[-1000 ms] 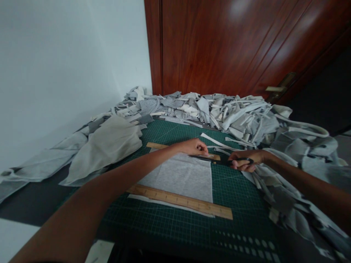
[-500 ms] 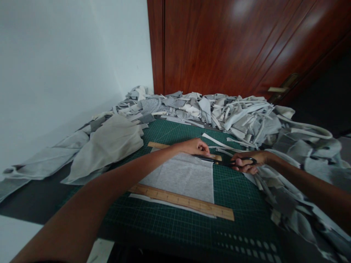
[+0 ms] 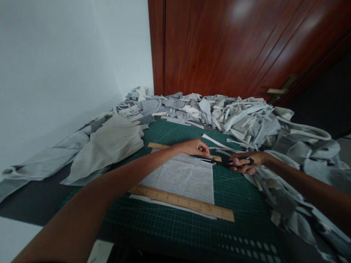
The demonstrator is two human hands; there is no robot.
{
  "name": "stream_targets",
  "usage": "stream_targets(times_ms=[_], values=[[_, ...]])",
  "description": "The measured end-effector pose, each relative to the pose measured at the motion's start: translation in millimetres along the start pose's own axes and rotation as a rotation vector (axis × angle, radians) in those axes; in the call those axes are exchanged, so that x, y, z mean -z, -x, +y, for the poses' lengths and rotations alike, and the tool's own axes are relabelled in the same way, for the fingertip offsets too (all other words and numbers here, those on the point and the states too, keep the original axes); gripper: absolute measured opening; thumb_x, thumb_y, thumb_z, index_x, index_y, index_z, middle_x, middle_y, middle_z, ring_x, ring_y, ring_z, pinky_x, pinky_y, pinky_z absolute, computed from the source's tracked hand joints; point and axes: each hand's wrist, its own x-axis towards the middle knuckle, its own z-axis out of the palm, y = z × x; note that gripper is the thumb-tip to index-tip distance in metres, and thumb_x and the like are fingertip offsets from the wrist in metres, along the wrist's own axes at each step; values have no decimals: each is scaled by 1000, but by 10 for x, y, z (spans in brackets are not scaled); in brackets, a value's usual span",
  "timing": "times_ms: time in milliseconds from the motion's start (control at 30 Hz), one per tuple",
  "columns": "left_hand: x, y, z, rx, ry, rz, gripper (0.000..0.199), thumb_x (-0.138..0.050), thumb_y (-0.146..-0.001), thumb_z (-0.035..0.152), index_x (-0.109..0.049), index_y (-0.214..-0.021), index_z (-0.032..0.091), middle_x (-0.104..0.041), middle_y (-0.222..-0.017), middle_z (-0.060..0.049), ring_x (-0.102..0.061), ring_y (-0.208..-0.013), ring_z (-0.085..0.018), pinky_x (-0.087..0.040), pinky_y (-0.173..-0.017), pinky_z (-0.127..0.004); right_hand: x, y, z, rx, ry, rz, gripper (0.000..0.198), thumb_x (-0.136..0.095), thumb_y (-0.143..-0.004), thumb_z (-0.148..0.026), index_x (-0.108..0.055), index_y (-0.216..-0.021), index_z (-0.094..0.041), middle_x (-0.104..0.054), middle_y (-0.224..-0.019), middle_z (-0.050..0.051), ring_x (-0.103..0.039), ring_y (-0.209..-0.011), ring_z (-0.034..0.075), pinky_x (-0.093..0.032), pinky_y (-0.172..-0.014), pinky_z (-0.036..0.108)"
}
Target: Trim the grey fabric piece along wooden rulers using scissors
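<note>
A piece of light grey fabric (image 3: 183,177) lies flat on a green cutting mat (image 3: 236,199). My left hand (image 3: 195,147) is closed at its far edge, fingertips pinched together on the cloth. In my right hand (image 3: 244,164) is a pair of black-handled scissors (image 3: 203,158), its blades pointing left along that far edge, just below my left fingers. One wooden ruler (image 3: 178,199) crosses the near side of the fabric. A second wooden ruler (image 3: 158,145) lies along the far side, partly hidden by my left hand and forearm.
Heaped grey and white fabric scraps (image 3: 192,106) line the back, with more scraps (image 3: 294,215) down the right side. A larger beige cloth (image 3: 109,142) lies at left. Thin cut strips (image 3: 216,141) rest beyond the scissors. Behind stand a white wall (image 3: 76,54) and a brown door (image 3: 219,47).
My right hand and the scissors have shifted slightly left along the fabric's far edge. My left hand stays in nearly the same place.
</note>
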Motion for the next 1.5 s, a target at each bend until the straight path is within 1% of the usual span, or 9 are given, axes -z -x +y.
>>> stream_targets(times_ms=[267, 433, 700, 800, 933, 1067, 1200, 1367, 1500], values=[[-6, -3, -12, -2, 55, -3, 20, -79, -83, 36, -78, -84, 16, -68, -74, -2, -55, -69, -13, -37, -67, -28, 23, -14, 104, 70, -33, -26, 59, -75, -80, -70, -51, -90, -17, -32, -55, -13, -17, -42, 1, -21, -32, 11], [-1, 8, 39, 33, 51, -4, 22, -81, -81, 38, -78, -83, 16, -69, -75, -2, -56, -70, -12, -38, -67, -26, 46, -9, 67, 43, -13, 8, 57, -74, -82, -68, -52, -90, -16, -33, -54, -13, -17, -42, 0, -21, -32, 10], [6, 7, 27, 12, 37, -8, 20, -79, -82, 37, -79, -83, 17, -70, -76, -3, -57, -70, -12, -38, -66, -27, 25, 15, -46, -54, 44, 89, 58, -78, -78, -68, -48, -83, -19, -33, -51, -13, -17, -39, -1, -22, -31, 8], [2, 6, -4, -6, 49, -9, 20, -79, -82, 38, -79, -84, 18, -71, -78, -4, -58, -70, -13, -38, -67, -29, 3, 12, -75, -85, 56, 104, 57, -80, -77, -64, -44, -81, -20, -33, -49, -13, -16, -38, -1, -21, -29, 9], [-2, -4, -59, -10, 45, -6, 23, -79, -82, 40, -79, -85, 17, -71, -76, -3, -57, -68, -13, -37, -67, -29, 11, 9, -95, -66, 50, 83, 50, -77, -83, -56, -42, -80, -21, -31, -49, -15, -12, -37, -1, -22, -28, 9], [-9, -17, -102, -15, 51, 5, 27, -79, -82, 42, -79, -85, 16, -71, -76, -4, -57, -68, -13, -36, -66, -28, 59, 8, -117, -86, 64, 93, 49, -79, -83, -52, -42, -77, -21, -35, -47, -14, -17, -34, 0, -23, -28, 10], [-13, -13, -79, -4, 53, 8, 24, -78, -82, 40, -79, -85, 16, -70, -75, -3, -56, -67, -12, -36, -66, -28, 97, 5, -140, -124, 93, 114, 56, -83, -76, -59, -42, -75, -21, -35, -46, -13, -19, -34, 0, -23, -28, 12], [-3, 7, 8, 23, 27, 10, 21, -78, -82, 37, -79, -83, 16, -68, -73, -2, -53, -64, -11, -35, -65, -28, 88, 0, -152, -132, 79, 64, 64, -77, -73, -75, -46, -82, -20, -36, -50, -13, -21, -36, 0, -24, -30, 12], [-3, 3, 25, 43, 26, 16, 22, -79, -81, 37, -79, -84, 16, -68, -74, -2, -55, -67, -12, -36, -66, -28, 79, -51, -154, -92, 72, 20, 63, -77, -74, -74, -48, -84, -19, -35, -52, -13, -21, -37, 0, -24, -31, 12]])
